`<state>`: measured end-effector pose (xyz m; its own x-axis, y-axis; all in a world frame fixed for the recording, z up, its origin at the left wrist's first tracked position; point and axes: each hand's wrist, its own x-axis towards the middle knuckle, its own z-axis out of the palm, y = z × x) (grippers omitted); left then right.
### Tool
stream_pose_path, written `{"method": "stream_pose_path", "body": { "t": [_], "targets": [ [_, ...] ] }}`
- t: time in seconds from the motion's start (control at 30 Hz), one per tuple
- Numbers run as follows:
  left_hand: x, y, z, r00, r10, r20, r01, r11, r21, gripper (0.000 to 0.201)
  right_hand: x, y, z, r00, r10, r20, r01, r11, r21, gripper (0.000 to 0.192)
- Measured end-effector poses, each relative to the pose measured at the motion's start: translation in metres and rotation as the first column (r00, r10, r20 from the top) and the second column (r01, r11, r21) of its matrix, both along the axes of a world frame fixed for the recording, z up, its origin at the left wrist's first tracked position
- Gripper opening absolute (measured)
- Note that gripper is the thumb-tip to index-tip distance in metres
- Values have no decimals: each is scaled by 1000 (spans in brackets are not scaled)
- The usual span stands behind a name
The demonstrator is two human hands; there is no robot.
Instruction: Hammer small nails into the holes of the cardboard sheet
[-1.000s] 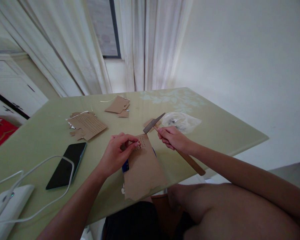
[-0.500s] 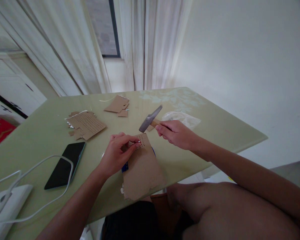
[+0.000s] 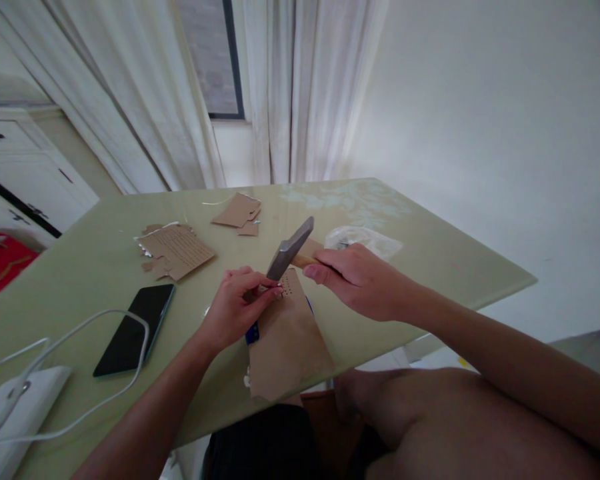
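Note:
A piece of brown cardboard (image 3: pixel 293 343) with rows of small holes lies at the near table edge, over something blue (image 3: pixel 253 333) that shows at its sides. My left hand (image 3: pixel 235 303) rests on its far left part, thumb and forefinger pinched on a tiny, bright-ended piece that looks like a nail (image 3: pixel 280 286), mostly hidden by the fingers. My right hand (image 3: pixel 357 280) is closed round the wooden handle of a hammer (image 3: pixel 291 250). The hammer's metal head is tilted, its lower end right at my left fingertips; whether it touches the nail I cannot tell.
Torn cardboard pieces (image 3: pixel 180 250) and smaller scraps (image 3: pixel 237 210) lie further back. A clear plastic bag (image 3: pixel 365 240) sits beyond my right hand. On the left are a black phone (image 3: pixel 133 330), a white power strip (image 3: pixel 25 407) and a looping white cable (image 3: pixel 145 333).
My right hand has brought the hammer head down and left, from above the cardboard to my left fingertips. My left hand keeps its pinch in the same place.

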<state>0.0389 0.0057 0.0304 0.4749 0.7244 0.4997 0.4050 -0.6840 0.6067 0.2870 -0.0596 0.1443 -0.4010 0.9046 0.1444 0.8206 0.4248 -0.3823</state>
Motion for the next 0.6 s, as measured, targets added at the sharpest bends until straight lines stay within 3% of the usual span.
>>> {"method": "stream_pose_path", "body": {
  "t": [0.13, 0.33, 0.5, 0.6],
  "targets": [
    [0, -1, 1, 999, -11, -43, 10, 1000, -15, 26, -1, 0, -1, 985, 5, 175, -1, 1000, -24, 46],
    [0, -1, 1, 998, -45, -45, 44, 999, -8, 22, 0, -2, 4, 999, -46, 8, 46, 999, -2, 42],
    [-2, -1, 2, 988, -90, -127, 97, 994, 43, 21, 0, -2, 3, 975, 1, 221, 7, 999, -35, 47],
    [-1, -5, 2, 987, -84, -137, 96, 992, 85, 12, 0, -2, 5, 984, -24, 178, 24, 1000, 2, 45]
  ]
}}
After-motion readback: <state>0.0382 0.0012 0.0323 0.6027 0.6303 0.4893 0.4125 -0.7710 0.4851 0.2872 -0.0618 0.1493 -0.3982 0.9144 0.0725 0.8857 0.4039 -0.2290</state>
